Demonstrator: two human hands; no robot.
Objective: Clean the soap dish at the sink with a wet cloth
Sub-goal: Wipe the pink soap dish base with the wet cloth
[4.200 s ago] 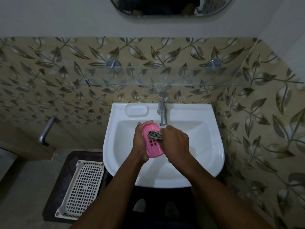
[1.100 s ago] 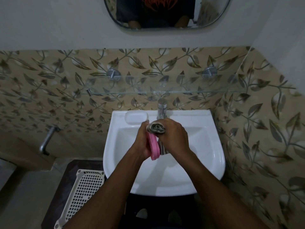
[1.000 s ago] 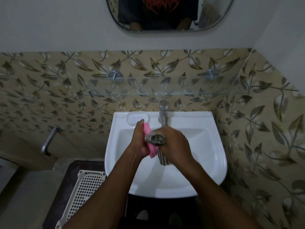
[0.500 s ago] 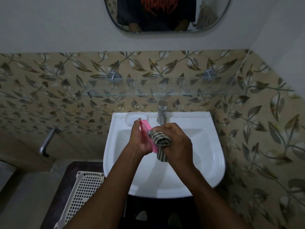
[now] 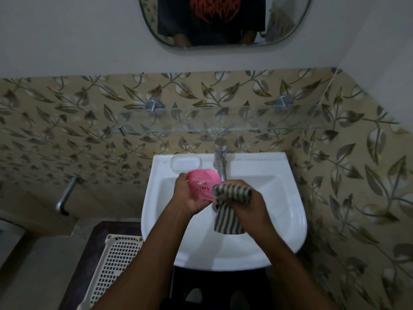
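Note:
Over the white sink (image 5: 288, 211), my left hand (image 5: 186, 196) holds a pink slotted soap dish (image 5: 202, 183) with its slotted face turned up toward me. My right hand (image 5: 248, 204) grips a dark-and-light striped cloth (image 5: 225, 217), bunched at the top against the dish's right edge, with its loose end hanging down into the basin. Both hands sit just in front of the chrome tap (image 5: 220, 157).
A moulded soap recess (image 5: 185, 162) lies on the sink's back left rim. A glass shelf (image 5: 223, 128) juts out above the tap, under a mirror (image 5: 223, 21). A white perforated tray (image 5: 114, 262) stands on the floor at the left, near a metal wall pipe (image 5: 66, 194).
The soap dish has turned from edge-on to face-up in my left hand. The cloth has slid from the dish's face to its right edge, and more of it hangs loose.

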